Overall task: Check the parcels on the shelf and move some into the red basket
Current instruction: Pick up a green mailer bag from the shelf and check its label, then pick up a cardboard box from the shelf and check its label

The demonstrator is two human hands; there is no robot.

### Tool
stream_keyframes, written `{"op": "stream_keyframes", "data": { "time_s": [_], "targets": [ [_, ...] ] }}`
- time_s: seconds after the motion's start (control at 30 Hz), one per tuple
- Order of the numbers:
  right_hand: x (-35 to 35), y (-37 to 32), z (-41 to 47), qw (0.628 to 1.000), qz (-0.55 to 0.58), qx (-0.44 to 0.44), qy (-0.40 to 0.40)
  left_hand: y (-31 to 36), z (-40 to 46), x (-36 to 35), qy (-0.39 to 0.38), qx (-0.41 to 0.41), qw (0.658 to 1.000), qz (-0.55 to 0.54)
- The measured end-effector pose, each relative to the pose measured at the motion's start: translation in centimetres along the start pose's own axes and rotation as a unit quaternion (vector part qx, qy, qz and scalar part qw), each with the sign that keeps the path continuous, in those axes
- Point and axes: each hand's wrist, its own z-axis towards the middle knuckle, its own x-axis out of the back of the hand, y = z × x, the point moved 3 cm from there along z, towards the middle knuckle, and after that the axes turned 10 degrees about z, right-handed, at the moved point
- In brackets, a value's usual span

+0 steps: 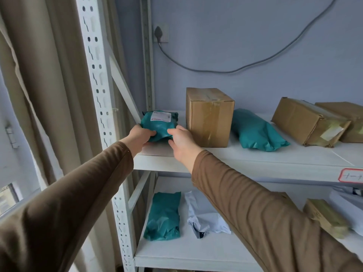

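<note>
Both brown-sleeved arms outstretched, left hand (139,136) gripping the teal parcel (160,125) at the upper shelf's (255,160) left end, right hand (181,143) pinching its near right edge, beside an upright cardboard box (209,116)

Long brown knit fabric sleeves (78,193) on both arms, creased along forearms, cuffs at wrists; bare left hand (139,138), bare right hand (181,143).

Single head-worn view, forward and slightly down, close onto the white shelf (255,160) at arm's reach.
</note>
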Motion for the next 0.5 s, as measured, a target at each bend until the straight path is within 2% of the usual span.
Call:
{"op": "stream_keyframes", "data": {
  "time_s": [0.1, 0.2, 0.27, 0.33, 0.4, 0.47, 0.5],
  "targets": [
    [0.0, -0.1, 0.3, 0.998, -0.057, 0.005, -0.011, -0.2, 1.1, 0.1, 0.001, -0.012, 0.999, 0.040],
    [0.9, -1.0, -1.6, 0.988, -0.142, 0.021, -0.051, 0.2, -0.1, 0.6, 0.023, -0.048, 0.990, 0.132],
    [2.1, -2.2, -3.8, 0.973, -0.212, 0.062, -0.070, 1.0, -1.0, 0.7, 0.039, -0.100, 0.971, 0.213],
    [3.5, -4.2, -5.7, 0.955, -0.249, 0.139, -0.080, 2.6, -2.2, 0.4, 0.061, -0.160, 0.941, 0.290],
    [4.8, -7.0, -6.4, 0.932, -0.246, 0.261, -0.047, 4.9, -3.8, -0.4, 0.047, -0.219, 0.938, 0.266],
    [6.3, -9.9, -5.9, 0.895, -0.244, 0.371, 0.042, 7.3, -5.2, -2.0, -0.027, -0.225, 0.962, 0.150],
    [7.2, -11.0, -5.2, 0.884, -0.235, 0.395, 0.090, 8.2, -5.5, -3.0, -0.070, -0.209, 0.970, 0.098]
  ]
}}
